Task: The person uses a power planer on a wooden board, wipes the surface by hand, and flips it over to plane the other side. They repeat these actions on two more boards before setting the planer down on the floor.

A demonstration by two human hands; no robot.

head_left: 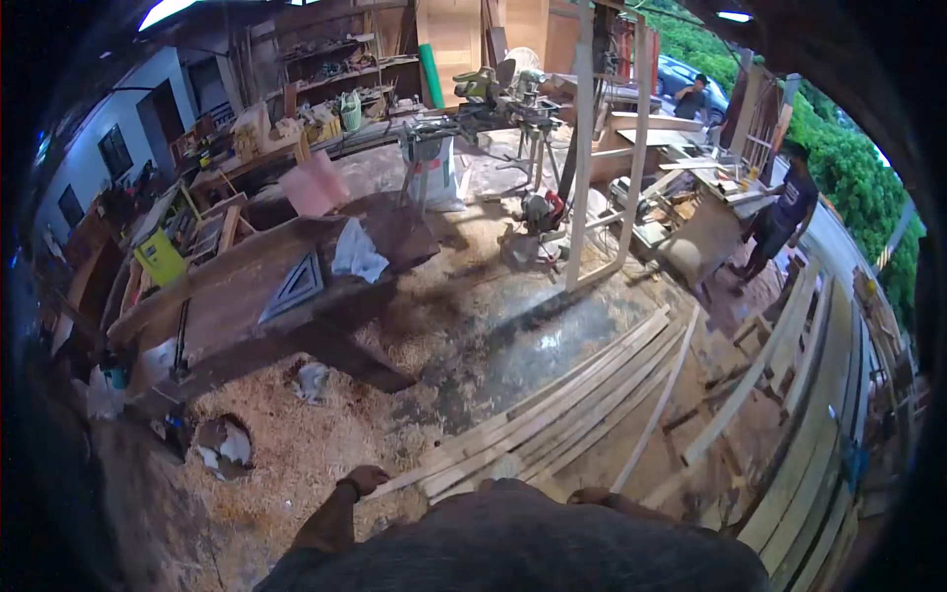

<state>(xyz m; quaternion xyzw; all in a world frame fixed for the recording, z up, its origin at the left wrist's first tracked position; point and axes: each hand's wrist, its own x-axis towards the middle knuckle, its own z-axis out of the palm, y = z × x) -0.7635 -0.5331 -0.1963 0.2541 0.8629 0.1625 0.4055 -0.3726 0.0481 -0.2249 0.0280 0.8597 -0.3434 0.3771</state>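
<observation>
Several long pale wooden strips [552,403] lie side by side, running from the bottom centre up to the right. My left hand [368,480], with a dark band at the wrist, is at the near left end of these strips; its fingers are too small to read clearly. My right hand [590,495] is low in the view, close to my body and near the lower end of a separate thin strip [659,403]. Its fingers are mostly hidden, and whether it holds anything does not show.
A dark workbench [227,286] with a triangular square [294,286] stands at left. An upright wooden frame [580,148] rises behind the strips. One person [791,202] stands at right, another [692,97] farther back. Long boards [814,464] lie at right; shavings [326,434] cover the floor.
</observation>
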